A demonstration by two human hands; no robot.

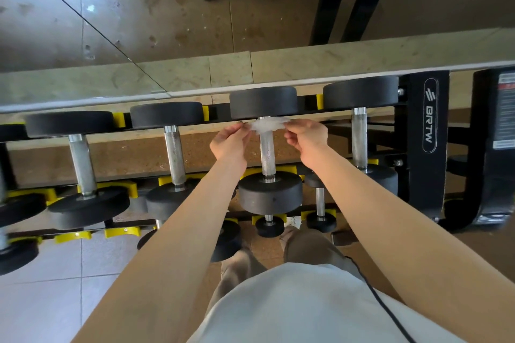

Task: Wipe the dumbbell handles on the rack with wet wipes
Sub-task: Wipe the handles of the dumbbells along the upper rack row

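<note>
Just above frame centre, fingers (242,128) of the left hand (230,143) and right hand (308,138) pinch opposite ends of the limp, light wet wipe (269,123), stretched across the upper end of the stiff, knurled dumbbell handle (267,153), which may snag it.

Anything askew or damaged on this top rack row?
Nothing stands out. The dumbbells lie parallel in their yellow cradles; the left hand and right hand pinch the wet wipe across one handle.
</note>
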